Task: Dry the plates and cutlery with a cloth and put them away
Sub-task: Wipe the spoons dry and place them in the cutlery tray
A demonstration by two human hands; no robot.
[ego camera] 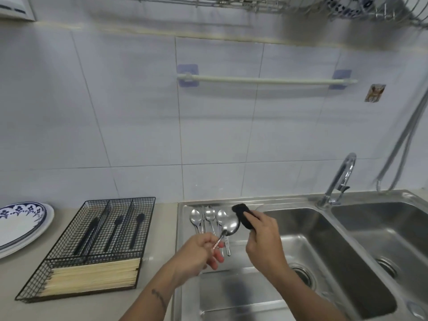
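— While the left hand (199, 251) pinches a steel spoon (228, 228) by its handle, what does the spoon look like?

— Bright and polished, its oval bowl tilted up and away from the fingers, its slim handle running down into the curled fingertips. It hangs over the draining board of the sink (324, 286), just above the other cutlery.

— And the other hand?

— The right hand (264, 237) grips a black cloth (243, 215), folded into a dark wad, its fingers wrapped round it. The cloth sits just beside the spoon's bowl; whether they touch cannot be told. Both hands work close together but apart from each other.

— What lies beyond them?

— Three more spoons (209, 216) rest side by side on the ribbed steel board, bowls toward the wall, all shiny. To the left, on the counter (14, 306), stands a black wire cutlery tray (97, 246): pale wooden chopsticks (92, 276) fill its near compartment, and black utensils (115, 230) lie in the three long far ones.

— Any plates?

— Stacked white plates (23, 225) with a blue patterned rim sit at the far left. A chrome tap (338, 179) rises behind the basins, a white rail (266, 80) crosses the tiled wall, and a wire rack (301, 5) overhead holds more blue-patterned crockery.
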